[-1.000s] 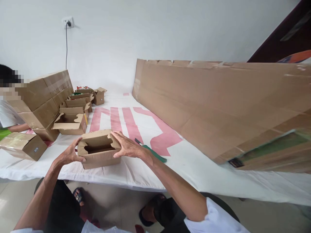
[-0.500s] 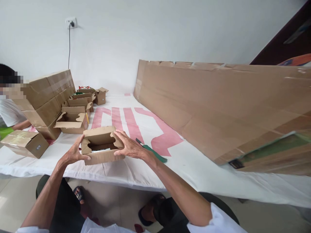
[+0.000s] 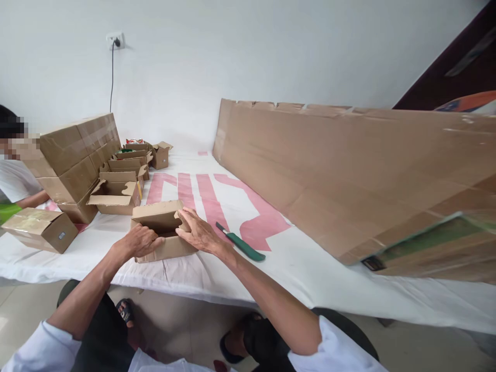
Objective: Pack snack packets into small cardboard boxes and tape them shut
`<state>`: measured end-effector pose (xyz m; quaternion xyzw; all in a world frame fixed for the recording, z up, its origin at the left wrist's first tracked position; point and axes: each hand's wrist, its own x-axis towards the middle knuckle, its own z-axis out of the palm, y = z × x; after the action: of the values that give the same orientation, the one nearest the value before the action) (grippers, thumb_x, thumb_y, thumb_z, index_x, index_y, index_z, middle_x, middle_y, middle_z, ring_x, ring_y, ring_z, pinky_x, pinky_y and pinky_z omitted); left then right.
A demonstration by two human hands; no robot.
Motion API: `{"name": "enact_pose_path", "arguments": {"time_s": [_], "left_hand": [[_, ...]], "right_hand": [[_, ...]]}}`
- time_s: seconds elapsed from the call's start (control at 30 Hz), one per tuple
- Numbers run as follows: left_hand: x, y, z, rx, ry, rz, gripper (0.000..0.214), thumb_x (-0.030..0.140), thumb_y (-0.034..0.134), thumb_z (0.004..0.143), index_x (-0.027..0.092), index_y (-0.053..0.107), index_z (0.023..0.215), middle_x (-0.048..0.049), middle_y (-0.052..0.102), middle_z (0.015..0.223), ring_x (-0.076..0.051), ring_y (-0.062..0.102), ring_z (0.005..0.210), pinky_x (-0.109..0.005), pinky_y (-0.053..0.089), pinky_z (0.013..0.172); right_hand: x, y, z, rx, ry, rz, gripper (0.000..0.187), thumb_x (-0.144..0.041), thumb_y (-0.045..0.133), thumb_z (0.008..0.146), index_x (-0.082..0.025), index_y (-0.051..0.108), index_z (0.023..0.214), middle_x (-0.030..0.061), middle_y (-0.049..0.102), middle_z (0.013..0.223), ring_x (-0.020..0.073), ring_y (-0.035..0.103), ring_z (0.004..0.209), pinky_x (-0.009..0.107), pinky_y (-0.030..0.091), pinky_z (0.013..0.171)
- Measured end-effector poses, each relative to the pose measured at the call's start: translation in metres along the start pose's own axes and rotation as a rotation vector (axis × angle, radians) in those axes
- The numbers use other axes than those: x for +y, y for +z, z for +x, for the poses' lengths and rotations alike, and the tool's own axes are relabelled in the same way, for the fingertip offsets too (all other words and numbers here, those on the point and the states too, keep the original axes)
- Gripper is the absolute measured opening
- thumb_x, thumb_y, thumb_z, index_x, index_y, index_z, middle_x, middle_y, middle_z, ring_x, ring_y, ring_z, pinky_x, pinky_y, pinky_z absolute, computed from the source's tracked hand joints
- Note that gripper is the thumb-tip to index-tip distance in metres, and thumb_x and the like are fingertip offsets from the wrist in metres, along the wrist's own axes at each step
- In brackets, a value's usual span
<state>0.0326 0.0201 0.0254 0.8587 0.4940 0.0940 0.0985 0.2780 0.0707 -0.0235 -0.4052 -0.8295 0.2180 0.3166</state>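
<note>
A small open cardboard box [image 3: 172,249] stands on the white cloth near the table's front edge. My left hand [image 3: 140,242] is closed over the box's front left wall, with its fingertips hidden inside. At the right end, my right hand [image 3: 198,231] grips the wall and flap, thumb toward the front. The box's inside is dark and partly covered by my hands. Just right of my right hand lies a green-handled cutter [image 3: 246,247] with a short dark tip.
Several open boxes [image 3: 116,200] line up at the left against stacked large cartons [image 3: 65,155]. A closed box [image 3: 41,230] rests at the front left, near another person [image 3: 17,178]. A tall cardboard panel [image 3: 329,175] stands along the right.
My left hand has shifted from the box's left end to over its front left wall, fingers reaching inside. My right hand still grips the right end.
</note>
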Motion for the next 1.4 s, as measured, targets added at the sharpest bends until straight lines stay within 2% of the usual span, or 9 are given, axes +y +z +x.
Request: {"name": "enact_pose_path", "arguments": {"time_s": [0.27,0.43,0.63,0.8,0.93,1.03,1.13,1.27,1.4], "left_hand": [[-0.008,-0.029,-0.029,0.222,-0.187,0.251,0.053,0.053,0.050,0.106,0.021,0.076,0.072,-0.0143,0.076,0.081,-0.032,0.073,0.086,-0.046,0.044,0.096],[-0.038,-0.007,-0.060,0.394,-0.390,-0.095,0.048,0.064,0.063,0.095,0.024,0.078,0.118,-0.0115,0.076,0.122,-0.035,0.071,0.112,-0.044,0.051,0.102],[-0.050,0.029,-0.058,0.343,-0.437,-0.614,0.064,0.064,0.062,0.094,0.020,0.068,0.140,-0.0125,0.072,0.140,-0.040,0.060,0.136,-0.050,0.049,0.115],[-0.043,0.016,-0.041,0.308,-0.634,-0.294,0.074,0.034,0.076,0.080,0.020,0.057,0.150,-0.0156,0.066,0.150,-0.040,0.062,0.135,-0.048,0.051,0.108],[-0.029,0.003,-0.024,0.244,-0.706,-0.016,0.039,0.029,0.064,0.092,0.020,0.067,0.130,-0.0167,0.078,0.121,-0.038,0.070,0.116,-0.044,0.051,0.095],[-0.025,0.007,-0.024,0.400,-0.726,-0.056,0.026,0.038,0.050,0.102,0.021,0.070,0.099,-0.0142,0.078,0.097,-0.035,0.071,0.098,-0.041,0.049,0.084],[-0.026,0.022,-0.035,0.631,-0.633,-0.421,0.038,0.054,0.054,0.099,0.021,0.066,0.082,-0.0070,0.072,0.080,-0.028,0.067,0.085,-0.036,0.048,0.076],[-0.024,0.045,-0.047,0.904,-0.569,-0.880,0.059,0.070,0.072,0.082,0.016,0.074,0.107,-0.0075,0.076,0.096,-0.025,0.068,0.091,-0.033,0.052,0.078],[-0.018,0.057,-0.045,1.021,-0.589,-0.997,0.068,0.070,0.078,0.077,0.016,0.073,0.118,-0.0061,0.076,0.099,-0.022,0.068,0.088,-0.031,0.053,0.078]], "right_hand": [[0.025,-0.013,-0.003,0.289,0.010,-0.106,0.057,-0.021,0.045,0.101,-0.022,0.053,0.157,0.0172,0.058,0.158,0.0357,0.049,0.151,0.059,0.042,0.124],[0.041,-0.009,-0.002,0.175,-0.012,-0.132,0.045,-0.021,0.049,0.098,-0.022,0.069,0.138,0.0167,0.064,0.153,0.0366,0.054,0.147,0.059,0.042,0.124],[0.043,0.020,-0.010,0.155,0.103,0.256,0.052,-0.036,0.046,0.102,-0.023,0.063,0.150,0.0135,0.072,0.145,0.0287,0.067,0.133,0.046,0.054,0.113],[0.042,0.028,-0.021,0.182,0.140,0.333,0.058,-0.030,0.049,0.097,-0.021,0.062,0.152,0.0140,0.071,0.147,0.0296,0.069,0.131,0.046,0.056,0.111],[0.038,0.030,-0.039,0.231,0.102,0.266,0.057,-0.029,0.050,0.098,-0.023,0.060,0.154,0.0136,0.071,0.145,0.0288,0.071,0.127,0.048,0.058,0.110],[0.035,0.031,-0.056,0.270,0.052,0.214,0.057,-0.027,0.051,0.099,-0.023,0.057,0.156,0.0140,0.070,0.147,0.0287,0.069,0.132,0.049,0.057,0.113],[0.032,0.034,-0.071,0.307,0.006,0.121,0.058,-0.023,0.052,0.100,-0.019,0.055,0.157,0.0174,0.066,0.152,0.0300,0.063,0.141,0.052,0.054,0.119],[0.028,0.034,-0.082,0.366,-0.080,-0.034,0.061,-0.019,0.050,0.100,-0.018,0.049,0.161,0.0184,0.064,0.152,0.0313,0.060,0.143,0.056,0.051,0.122],[0.014,0.019,-0.079,0.400,-0.172,-0.225,0.058,-0.018,0.057,0.101,-0.017,0.052,0.159,0.0190,0.060,0.156,0.0352,0.052,0.149,0.060,0.046,0.125]]}}
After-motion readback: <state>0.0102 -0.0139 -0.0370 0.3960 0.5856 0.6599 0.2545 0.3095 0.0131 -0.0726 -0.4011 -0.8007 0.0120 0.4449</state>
